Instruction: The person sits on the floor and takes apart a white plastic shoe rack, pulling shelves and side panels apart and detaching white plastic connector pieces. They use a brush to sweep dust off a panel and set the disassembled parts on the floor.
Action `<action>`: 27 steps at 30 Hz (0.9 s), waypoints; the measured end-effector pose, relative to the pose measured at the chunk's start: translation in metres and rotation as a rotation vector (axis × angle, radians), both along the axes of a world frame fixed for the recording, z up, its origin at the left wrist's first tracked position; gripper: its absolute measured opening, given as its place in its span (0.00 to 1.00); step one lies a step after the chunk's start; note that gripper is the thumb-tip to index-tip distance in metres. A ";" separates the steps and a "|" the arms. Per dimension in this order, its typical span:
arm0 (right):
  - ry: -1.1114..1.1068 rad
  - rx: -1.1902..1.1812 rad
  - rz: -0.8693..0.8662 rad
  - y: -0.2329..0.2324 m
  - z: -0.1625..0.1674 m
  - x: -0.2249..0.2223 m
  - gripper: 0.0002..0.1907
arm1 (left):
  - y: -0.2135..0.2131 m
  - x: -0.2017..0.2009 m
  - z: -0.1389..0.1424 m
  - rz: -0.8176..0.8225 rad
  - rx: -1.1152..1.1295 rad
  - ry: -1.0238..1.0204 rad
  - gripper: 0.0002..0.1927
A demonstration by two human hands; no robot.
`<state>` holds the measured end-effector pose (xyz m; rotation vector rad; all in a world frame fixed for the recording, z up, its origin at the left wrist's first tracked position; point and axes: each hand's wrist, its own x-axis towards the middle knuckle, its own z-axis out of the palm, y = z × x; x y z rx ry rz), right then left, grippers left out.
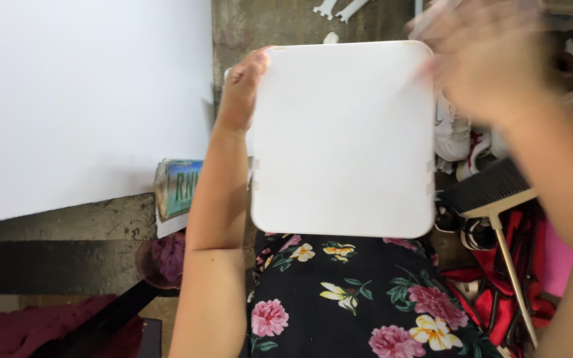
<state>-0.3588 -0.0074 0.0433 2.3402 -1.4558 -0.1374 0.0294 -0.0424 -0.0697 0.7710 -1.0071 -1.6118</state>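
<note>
Floral-print black fabric [359, 298] fills the lower foreground, across the person's lap. Above it, fingers of the left hand [243, 89] curl around the upper left edge of a white square panel [343, 136] with rounded corners, holding it flat toward the camera over the lap. At the panel's upper right corner, the right hand [482, 56] is motion-blurred; whether its fingers grip the panel cannot be told. Left: a large white sheet [81, 99] and a green-labelled can [177, 187]. Right: a broom [492, 199] over red items.
</note>
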 end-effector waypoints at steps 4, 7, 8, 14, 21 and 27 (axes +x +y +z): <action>-0.411 0.188 -0.409 0.024 0.022 -0.045 0.37 | 0.009 -0.003 0.014 -0.014 0.032 0.021 0.21; -0.693 0.250 -0.131 0.094 0.013 0.005 0.50 | 0.012 -0.013 0.024 -0.039 0.071 0.038 0.21; -0.569 0.363 -0.009 0.118 0.011 0.025 0.49 | 0.013 -0.017 0.026 -0.043 0.077 0.033 0.21; -0.313 0.383 -0.136 0.096 -0.004 0.023 0.29 | 0.016 -0.022 0.026 -0.061 0.039 -0.041 0.22; -0.992 0.311 -0.270 0.073 -0.053 -0.096 0.38 | 0.035 -0.003 0.024 -0.146 0.040 0.113 0.42; -1.806 1.098 0.121 0.122 -0.098 -0.019 0.46 | 0.110 0.005 0.043 -0.315 0.058 0.000 0.59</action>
